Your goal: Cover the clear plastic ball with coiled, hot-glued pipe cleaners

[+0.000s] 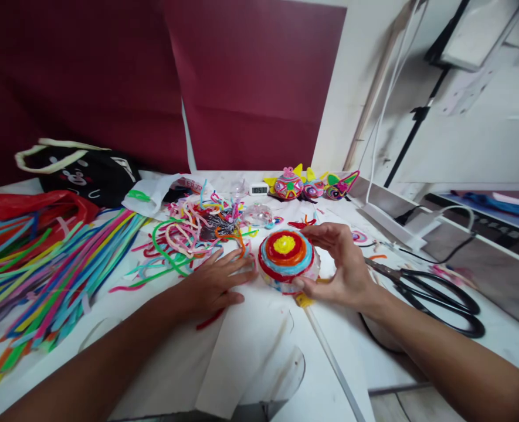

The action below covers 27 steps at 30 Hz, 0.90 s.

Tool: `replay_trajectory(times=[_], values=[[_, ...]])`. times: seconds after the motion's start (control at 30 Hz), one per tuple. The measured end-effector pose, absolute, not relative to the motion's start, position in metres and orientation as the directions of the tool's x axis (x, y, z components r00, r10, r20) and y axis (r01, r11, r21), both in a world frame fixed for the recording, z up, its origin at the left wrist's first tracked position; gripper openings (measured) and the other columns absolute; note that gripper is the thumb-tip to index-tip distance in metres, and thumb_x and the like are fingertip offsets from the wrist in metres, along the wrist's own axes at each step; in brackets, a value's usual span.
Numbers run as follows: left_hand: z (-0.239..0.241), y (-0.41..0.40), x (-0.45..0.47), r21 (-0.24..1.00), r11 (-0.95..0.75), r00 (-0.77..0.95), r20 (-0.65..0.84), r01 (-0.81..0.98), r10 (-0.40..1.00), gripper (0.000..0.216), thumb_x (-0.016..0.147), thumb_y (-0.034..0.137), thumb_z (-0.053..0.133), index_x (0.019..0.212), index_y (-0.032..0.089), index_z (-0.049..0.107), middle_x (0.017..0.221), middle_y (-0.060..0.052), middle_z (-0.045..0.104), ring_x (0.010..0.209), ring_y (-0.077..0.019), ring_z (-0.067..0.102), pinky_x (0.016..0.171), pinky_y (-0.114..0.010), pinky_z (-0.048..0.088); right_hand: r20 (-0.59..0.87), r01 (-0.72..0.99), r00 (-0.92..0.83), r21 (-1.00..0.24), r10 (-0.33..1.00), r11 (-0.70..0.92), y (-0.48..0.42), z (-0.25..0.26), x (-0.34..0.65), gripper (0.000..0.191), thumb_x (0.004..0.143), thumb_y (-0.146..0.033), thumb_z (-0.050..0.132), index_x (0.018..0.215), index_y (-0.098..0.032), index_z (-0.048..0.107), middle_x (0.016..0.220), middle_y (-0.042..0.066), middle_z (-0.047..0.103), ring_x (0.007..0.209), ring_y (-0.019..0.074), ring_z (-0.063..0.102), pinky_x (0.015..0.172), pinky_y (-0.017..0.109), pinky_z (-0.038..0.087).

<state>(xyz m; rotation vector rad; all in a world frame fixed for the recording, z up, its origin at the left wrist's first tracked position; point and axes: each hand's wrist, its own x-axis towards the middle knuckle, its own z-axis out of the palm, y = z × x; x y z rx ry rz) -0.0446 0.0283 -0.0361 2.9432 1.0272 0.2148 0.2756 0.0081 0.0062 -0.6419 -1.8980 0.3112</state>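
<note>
My right hand (338,266) grips a round dome (288,258) by its right side, thumb low and fingers behind. Rings of fuzzy pipe cleaner cover the dome: yellow in the centre, then red, orange, light blue and red, with a clear lower edge. Flat on the table, fingers spread, my left hand (217,281) lies just left of the dome and holds nothing. Behind its fingertips is a tangled heap of pipe cleaner pieces (184,234) in pink, green and red. A short red piece (210,320) lies by my left wrist.
Bundled long pipe cleaners (65,275) cover the left side. Large black-handled scissors (439,299) lie right of my right hand. A pale strip (332,357) runs toward me. Behind are a small digital timer (258,189), finished-looking decorated figures (289,184) and a black bag (87,173).
</note>
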Motion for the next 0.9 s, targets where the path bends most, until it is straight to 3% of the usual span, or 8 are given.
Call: replay_trajectory(times=[0.13,0.33,0.57,0.77,0.83,0.9], values=[[-0.033,0.043,-0.055,-0.108,-0.702,0.709,0.151,0.704,0.688,0.045,0.106,0.041,0.044,0.150,0.037,0.053,0.163,-0.007,0.048,0.151,-0.0367,0.039,0.121,-0.063,0.029,0.759,0.296,-0.301,-0.502,0.578,0.813,0.009,0.004,0.278,0.071,0.072,-0.036,0.087,0.127,-0.027,0.042,0.123,0.011,0.061,0.112,0.0284,0.069,0.099,0.047,0.060],[-0.022,0.051,-0.066,-0.187,-0.594,0.623,0.259,0.782,0.738,0.039,0.101,0.024,0.048,0.132,0.024,0.071,0.155,-0.016,0.056,0.143,-0.0421,0.049,0.117,-0.072,0.028,0.743,0.297,-0.324,-0.507,0.585,0.809,0.008,0.000,0.276,0.072,0.072,-0.039,0.086,0.128,-0.026,0.042,0.120,0.012,0.062,0.111,0.0294,0.069,0.096,0.047,0.060],[-0.018,0.047,-0.069,-0.179,-0.598,0.615,0.379,0.781,0.691,0.031,0.100,0.033,0.053,0.113,0.029,0.080,0.147,-0.010,0.064,0.136,-0.0410,0.056,0.115,-0.072,0.031,0.653,0.294,-0.469,-0.519,0.594,0.803,0.002,0.008,0.250,0.069,0.069,-0.042,0.085,0.120,-0.025,0.042,0.109,0.009,0.066,0.094,0.0273,0.071,0.081,0.043,0.061],[-0.006,0.040,-0.065,-0.160,-0.596,0.567,0.569,0.787,0.596,0.038,0.103,0.032,0.045,0.114,0.023,0.080,0.137,-0.012,0.071,0.132,-0.0380,0.057,0.115,-0.064,0.034,0.570,0.304,-0.536,-0.558,0.623,0.772,0.015,0.016,0.226,0.062,0.068,-0.041,0.083,0.111,-0.024,0.042,0.102,0.006,0.065,0.086,0.0234,0.066,0.075,0.039,0.056],[0.000,0.035,-0.059,-0.208,-0.561,0.538,0.661,0.801,0.523,0.036,0.102,0.032,0.046,0.111,0.023,0.080,0.135,-0.012,0.072,0.127,-0.0395,0.060,0.106,-0.062,0.041,0.553,0.311,-0.540,-0.570,0.635,0.761,0.020,0.016,0.221,0.059,0.070,-0.042,0.082,0.109,-0.024,0.042,0.103,0.006,0.065,0.087,0.0233,0.066,0.077,0.039,0.056],[0.006,0.029,-0.054,-0.255,-0.503,0.529,0.660,0.826,0.534,0.035,0.102,0.033,0.048,0.113,0.024,0.080,0.138,-0.013,0.070,0.115,-0.0376,0.067,0.096,-0.058,0.047,0.539,0.308,-0.546,-0.582,0.641,0.753,0.024,0.014,0.216,0.059,0.071,-0.042,0.082,0.109,-0.024,0.041,0.106,0.007,0.064,0.091,0.0240,0.066,0.081,0.040,0.056]])
